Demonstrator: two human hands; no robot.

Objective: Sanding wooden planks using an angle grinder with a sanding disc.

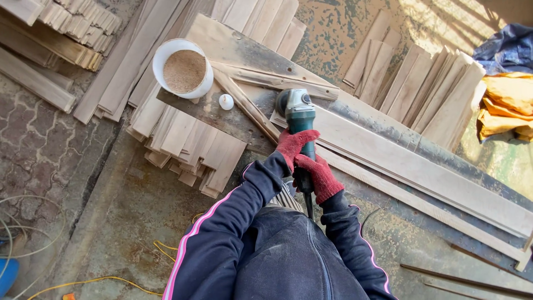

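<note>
White sawdust bucket (183,68), sm. white knob (226,101), yellow cloth (508,105), blue tarp (508,47), yellow cable (89,282).

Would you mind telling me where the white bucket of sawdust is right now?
In the head view, the white bucket stands upper left on a dark board, left of the green grinder and just above a small white cap.

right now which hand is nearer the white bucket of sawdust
Left. The left hand grips the green angle grinder nearer its head, on the white bucket side; the right hand holds its rear, farther away.
</note>
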